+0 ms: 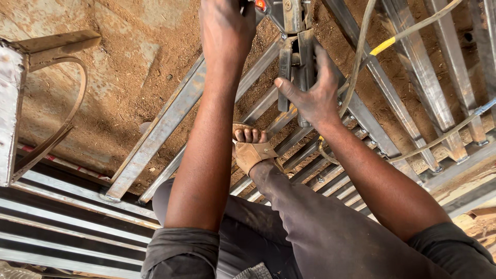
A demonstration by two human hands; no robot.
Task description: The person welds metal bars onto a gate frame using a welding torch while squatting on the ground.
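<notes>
My left hand (225, 31) reaches up to the top edge of the view and grips the upper part of a metal power tool (289, 15) that has a red button beside my fingers. My right hand (312, 93) wraps around the tool's lower metal body (297, 62), thumb pointing left. The tool stands over a frame of square steel tubes (160, 129) lying on the dirt ground. My foot in a tan sandal (253, 150) rests on the tubes just below my hands.
Yellowish cables (361, 46) run from the tool across the steel tubes to the right. More steel tubes (413, 62) lie at the upper right. A curved metal bracket (57, 103) stands at the left, with corrugated metal bars (62, 217) below it.
</notes>
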